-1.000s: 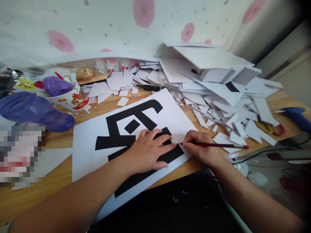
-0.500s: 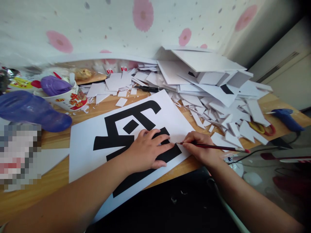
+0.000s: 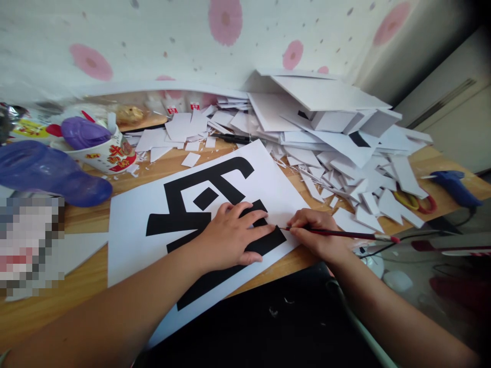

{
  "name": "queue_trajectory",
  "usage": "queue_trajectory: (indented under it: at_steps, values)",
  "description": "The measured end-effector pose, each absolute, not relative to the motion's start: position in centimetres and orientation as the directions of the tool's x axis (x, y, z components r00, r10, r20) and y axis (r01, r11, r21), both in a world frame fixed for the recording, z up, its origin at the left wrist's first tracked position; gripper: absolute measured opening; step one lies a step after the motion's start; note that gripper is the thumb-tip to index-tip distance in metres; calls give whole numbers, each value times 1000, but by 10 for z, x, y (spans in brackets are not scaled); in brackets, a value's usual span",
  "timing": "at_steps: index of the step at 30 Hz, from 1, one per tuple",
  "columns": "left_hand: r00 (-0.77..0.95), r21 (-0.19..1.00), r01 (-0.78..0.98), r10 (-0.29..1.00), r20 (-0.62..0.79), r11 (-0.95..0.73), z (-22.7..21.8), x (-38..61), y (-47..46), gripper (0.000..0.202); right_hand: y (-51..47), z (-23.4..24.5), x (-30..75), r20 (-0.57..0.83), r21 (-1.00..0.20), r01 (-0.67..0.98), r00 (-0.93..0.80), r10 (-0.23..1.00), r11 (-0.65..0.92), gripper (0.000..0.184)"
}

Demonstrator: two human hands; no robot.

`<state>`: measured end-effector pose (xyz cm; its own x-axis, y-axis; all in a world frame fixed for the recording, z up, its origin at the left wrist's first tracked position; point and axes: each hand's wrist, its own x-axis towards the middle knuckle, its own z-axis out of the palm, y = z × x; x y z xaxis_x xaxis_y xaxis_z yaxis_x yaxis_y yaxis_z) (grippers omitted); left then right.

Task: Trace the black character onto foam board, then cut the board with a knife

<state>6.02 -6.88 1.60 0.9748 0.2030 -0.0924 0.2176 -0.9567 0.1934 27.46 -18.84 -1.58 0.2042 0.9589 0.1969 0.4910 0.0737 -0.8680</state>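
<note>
Two bare forearms, uncovered from the frame edge to the wrists, each ending in a bare hand: left hand [image 3: 230, 240] with short plain nails, right hand [image 3: 320, 240] likewise. At the lower left corner, a thin pale sliver against the left arm, perhaps a sleeve edge, too small to tell.

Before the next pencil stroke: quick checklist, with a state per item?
1. Left hand flat on the sheet, pinning it: ok.
2. Right hand closed around the pencil: ok.
3. Pencil tip at the edge of the black stroke, beside the left fingertips: ok.
4. Tip actually touching the paper: cannot tell.
5. Sheet fully supported by the table: not ok, its near corner overhangs the edge.
6. Paper scraps clear of the pencil tip: ok.
</note>
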Motion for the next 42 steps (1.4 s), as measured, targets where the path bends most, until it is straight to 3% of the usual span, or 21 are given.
queue_trajectory:
  at_steps: [29,31,34,36,39,42]
  values:
    - [975,203,217,204,-83,-955,14,61,-67,59,-191,-10,279,162,-951,290,162,973,110,16]
    - [976,211,215,203,-79,-953,13,60,-67,60,-188,-11,280,151,-974,197,203,968,110,14]
    - [978,233,208,195,-78,-950,12,59,-66,60,-184,-14,280,170,-974,-85,345,923,211,12]
    - [979,255,199,184,-85,-946,13,59,-64,58,-187,-15,275,169,-952,-159,440,882,262,11]
    - [981,298,185,158,-114,-937,16,58,-60,54,-202,-14,255,194,-979,28,402,895,199,12]
    - [981,339,174,132,-144,-925,19,57,-57,51,-218,-9,225,314,-904,355,174,933,238,11]
